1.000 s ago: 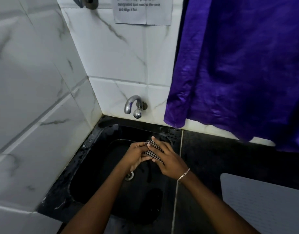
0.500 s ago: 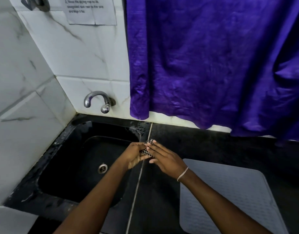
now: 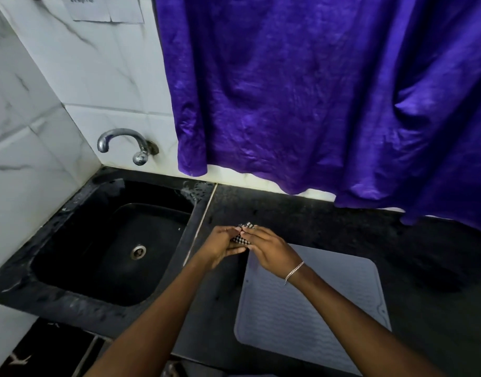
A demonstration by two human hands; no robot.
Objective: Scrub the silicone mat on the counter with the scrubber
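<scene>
Both hands meet just above and left of the frame's centre, over the black stone surface (image 3: 342, 221). Between them is the small black-and-white checkered scrubber (image 3: 243, 235), held in the air, a little above the surface. The left hand (image 3: 223, 244) cups it from the left, its fingers (image 3: 235, 250) curled in under the pad and gripping it. The right hand (image 3: 272, 253) comes in from the right with its fingers (image 3: 254, 234) laid nearly straight across the top of the scrubber, touching it. Whether the right thumb grips underneath cannot be told. A thin silver chain bracelet (image 3: 294, 272) sits on the right wrist.

The pale grey ribbed silicone mat (image 3: 310, 308), rectangular with rounded corners, lies flat on the surface in the lower right of the frame. Its upper left corner is under the right hand, and the right forearm crosses it. The scrubber is beside that corner, not touching the mat.

In the left half of the frame is the black rectangular sink (image 3: 70, 281), wet along its rim, with a round metal drain (image 3: 138, 251). A curved chrome tap (image 3: 125, 142) juts from the white marble-veined tiled wall (image 3: 29, 104) above it. A crumpled purple curtain (image 3: 315, 91) fills the upper right, and a white paper notice (image 3: 108, 9) hangs at the top left.
</scene>
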